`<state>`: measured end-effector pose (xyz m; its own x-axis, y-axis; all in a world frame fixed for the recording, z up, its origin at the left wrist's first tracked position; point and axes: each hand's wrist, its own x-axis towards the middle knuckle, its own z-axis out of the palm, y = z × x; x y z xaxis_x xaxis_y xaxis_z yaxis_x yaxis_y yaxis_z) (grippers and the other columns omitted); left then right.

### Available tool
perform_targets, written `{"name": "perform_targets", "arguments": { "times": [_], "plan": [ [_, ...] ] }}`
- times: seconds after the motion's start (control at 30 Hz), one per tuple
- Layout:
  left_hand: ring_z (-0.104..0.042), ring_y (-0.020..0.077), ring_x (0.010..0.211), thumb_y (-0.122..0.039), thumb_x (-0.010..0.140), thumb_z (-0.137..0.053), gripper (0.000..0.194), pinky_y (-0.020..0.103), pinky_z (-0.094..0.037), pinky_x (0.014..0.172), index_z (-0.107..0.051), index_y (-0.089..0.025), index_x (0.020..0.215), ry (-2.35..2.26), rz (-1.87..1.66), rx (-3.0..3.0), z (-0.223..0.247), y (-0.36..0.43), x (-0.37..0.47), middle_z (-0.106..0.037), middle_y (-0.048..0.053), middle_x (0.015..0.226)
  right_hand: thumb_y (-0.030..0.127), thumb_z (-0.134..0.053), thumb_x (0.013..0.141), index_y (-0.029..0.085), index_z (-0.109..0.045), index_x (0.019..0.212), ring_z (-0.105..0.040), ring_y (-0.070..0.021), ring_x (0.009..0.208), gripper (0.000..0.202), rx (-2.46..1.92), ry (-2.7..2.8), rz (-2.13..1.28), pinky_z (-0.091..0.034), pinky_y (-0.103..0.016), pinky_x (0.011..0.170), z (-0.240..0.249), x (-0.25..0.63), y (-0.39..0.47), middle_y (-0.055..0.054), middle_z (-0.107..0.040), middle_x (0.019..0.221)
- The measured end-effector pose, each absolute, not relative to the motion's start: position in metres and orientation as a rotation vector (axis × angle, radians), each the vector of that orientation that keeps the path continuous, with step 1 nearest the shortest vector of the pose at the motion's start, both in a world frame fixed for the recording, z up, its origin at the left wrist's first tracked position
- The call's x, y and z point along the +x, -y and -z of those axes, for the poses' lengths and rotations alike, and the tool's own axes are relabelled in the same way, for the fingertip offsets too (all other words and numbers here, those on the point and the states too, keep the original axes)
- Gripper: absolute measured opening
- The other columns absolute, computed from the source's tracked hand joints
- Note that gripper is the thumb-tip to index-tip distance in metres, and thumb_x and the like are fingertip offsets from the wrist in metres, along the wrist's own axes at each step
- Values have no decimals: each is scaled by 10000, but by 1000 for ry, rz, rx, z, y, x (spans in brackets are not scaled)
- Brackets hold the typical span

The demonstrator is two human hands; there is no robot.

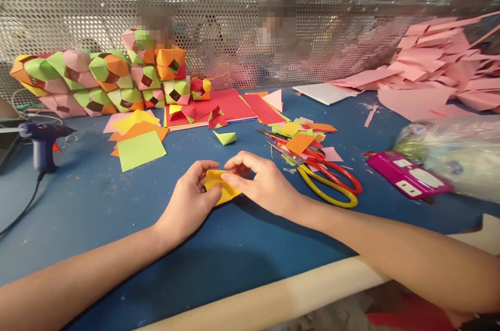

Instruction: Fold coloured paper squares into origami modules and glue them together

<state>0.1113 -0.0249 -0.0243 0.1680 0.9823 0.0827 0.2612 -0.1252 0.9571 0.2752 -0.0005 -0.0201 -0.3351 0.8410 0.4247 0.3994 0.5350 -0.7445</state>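
The blue table (117,206) carries all work items. A perforated metal screen (234,8) stands along its far edge. A heap of pink paper (437,68) occupies the far right. A row of folded multicolour paper cubes (97,81) lines the far left, against the screen. Flat red sheets (230,104) lie at centre rear. Green and orange sheets (138,143) lie left of centre. A blue glue gun (41,146) stands at the left edge. Two pairs of scissors (324,177), red-handled and yellow-handled, lie just right of the hands. The left hand (191,200) and right hand (261,182) both pinch the yellow folded paper (219,185), which rests low over the table at centre.
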Motion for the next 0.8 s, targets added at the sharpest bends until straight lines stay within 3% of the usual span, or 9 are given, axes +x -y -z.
{"name": "perform_targets", "arguments": {
  "times": [0.13, 0.3, 0.47, 0.8],
  "plan": [
    [-596, 130, 819, -273, 806, -541, 218, 218, -477, 687, -530, -177, 1002, -1185, -1046, 1477, 19, 25, 112, -618, 15, 918, 245, -562, 819, 159, -564, 644, -521, -97, 569, 195, -1087, 1914, -701, -414, -199, 524, 20, 276, 0, 13, -593, 611],
    [-604, 141, 826, -329, 795, -583, 312, 226, -479, 680, -506, -165, 1049, -1106, -992, 1459, 18, 26, 114, -625, 36, 942, 254, -570, 816, 159, -542, 622, -516, -94, 559, 217, -1085, 1877, -664, -414, -199, 529, 20, 276, 0, 14, -588, 599],
    [-587, 107, 620, -304, 839, -501, 197, 209, -451, 555, -534, -167, 977, -1191, -936, 1515, 20, 24, 112, -600, -4, 762, 263, -550, 833, 157, -575, 687, -513, -91, 592, 183, -1048, 1914, -756, -408, -192, 538, 20, 274, 1, 14, -593, 650],
    [-484, 91, 503, -264, 819, -473, 108, 187, -355, 482, -523, -185, 764, -1311, -886, 1657, 17, 26, 110, -490, -62, 533, 219, -527, 846, 179, -586, 772, -532, -121, 682, 103, -873, 1980, -577, -440, -245, 636, 26, 276, 0, -13, -572, 736]
  ]
}}
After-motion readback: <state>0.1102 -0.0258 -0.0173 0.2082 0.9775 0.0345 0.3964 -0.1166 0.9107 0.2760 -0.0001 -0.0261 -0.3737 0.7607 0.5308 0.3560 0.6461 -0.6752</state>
